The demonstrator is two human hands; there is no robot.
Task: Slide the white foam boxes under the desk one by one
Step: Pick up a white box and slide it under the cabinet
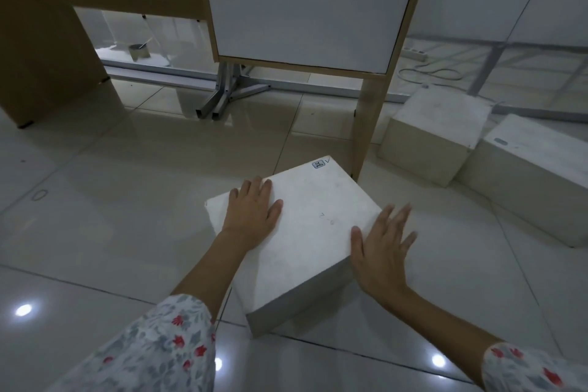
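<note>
A white foam box (313,219) lies on the tiled floor in front of the desk, turned at an angle, with a small label at its far corner. My left hand (253,210) rests flat on its lid near the left edge, fingers spread. My right hand (383,251) presses flat against the box's right side and edge, fingers apart. The desk's wooden leg (369,124) stands just beyond the box's far right corner, below the white cabinet door (305,3). Two more white foam boxes (436,134) (537,175) sit on the floor to the right of that leg.
The opening under the desk (152,41) lies ahead on the left, bounded by a brown side panel (47,41). A metal frame foot (222,95) stands on the floor below the cabinet. A cable and power strip (423,67) lie at the back right.
</note>
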